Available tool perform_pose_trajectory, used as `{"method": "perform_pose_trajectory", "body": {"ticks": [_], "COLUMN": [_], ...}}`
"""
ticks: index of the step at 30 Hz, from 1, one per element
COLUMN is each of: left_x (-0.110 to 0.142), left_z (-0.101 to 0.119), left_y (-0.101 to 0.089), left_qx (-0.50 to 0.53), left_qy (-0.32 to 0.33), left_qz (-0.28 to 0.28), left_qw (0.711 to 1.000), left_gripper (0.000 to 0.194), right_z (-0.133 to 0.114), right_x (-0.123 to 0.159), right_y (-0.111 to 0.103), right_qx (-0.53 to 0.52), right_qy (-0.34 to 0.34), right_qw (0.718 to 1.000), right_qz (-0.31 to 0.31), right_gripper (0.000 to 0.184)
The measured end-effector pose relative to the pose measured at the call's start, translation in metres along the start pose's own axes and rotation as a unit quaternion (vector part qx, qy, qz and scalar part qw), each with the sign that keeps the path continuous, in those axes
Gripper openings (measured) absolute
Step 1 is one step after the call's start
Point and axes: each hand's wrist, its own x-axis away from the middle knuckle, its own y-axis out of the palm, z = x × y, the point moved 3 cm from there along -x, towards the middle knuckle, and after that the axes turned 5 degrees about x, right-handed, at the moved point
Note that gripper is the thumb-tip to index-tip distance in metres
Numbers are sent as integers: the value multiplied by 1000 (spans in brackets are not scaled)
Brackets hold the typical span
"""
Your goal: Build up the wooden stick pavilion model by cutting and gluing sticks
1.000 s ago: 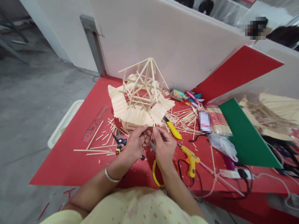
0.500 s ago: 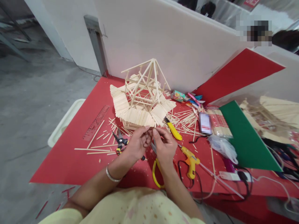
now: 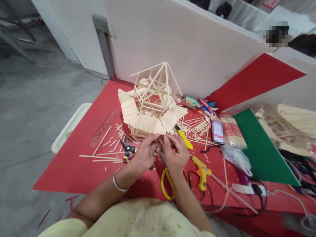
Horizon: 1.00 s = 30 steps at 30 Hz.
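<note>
Red worktop (image 3: 61, 164) by white partition; stick model (image 3: 153, 102) upright, apex up; hands (image 3: 149, 149) (image 3: 176, 153) pinched together, grip unclear.

So there's a bright red surface (image 3: 56, 171) here, backed by a tall whitish partition (image 3: 187, 42), with a gray post (image 3: 103, 46) standing up against it. The floor (image 3: 32, 98) is plain gray, kinda concrete-looking, with some dark metal legs (image 3: 22, 29) in the far left corner. A red sign (image 3: 271, 3) sits way up top right, and the light's pretty soft and even.
</note>
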Motion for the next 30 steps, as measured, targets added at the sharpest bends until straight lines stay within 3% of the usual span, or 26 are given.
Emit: {"method": "perform_pose_trajectory", "body": {"ticks": [9, 17, 20, 24, 26, 27, 30], "left_x": [-1, 1, 10, 33, 40, 42, 40], "left_z": [-1, 0, 1, 9, 15, 18, 26], "left_y": [-6, 2, -3, -8, -6, -5, 2], "left_qx": [-7, -29, -118, -279, -323, -335, -365], "left_qy": [-5, 0, 95, 286, 310, 312, 305], "left_qz": [-2, 4, 31, 33, 10, -4, -46], "left_qw": [1000, 1000, 988, 916, 894, 889, 878], "left_gripper": [23, 25, 33, 35, 14, 14, 40], "right_z": [0, -2, -2, 1, 3, 3, 3], "right_x": [-1, -2, -2, -1, -1, -1, -1], "right_y": [1, -1, -4, -5, -4, -4, -4], "right_qx": [-4, -10, -9, -11, -19, -24, -39], "right_qy": [-14, -33, -33, -22, -16, -13, -13], "right_qw": [1000, 999, 999, 999, 999, 999, 999], "right_qz": [-2, -10, -15, -25, -29, -30, -28], "right_gripper": [13, 14, 14, 15, 16, 16, 17]}}
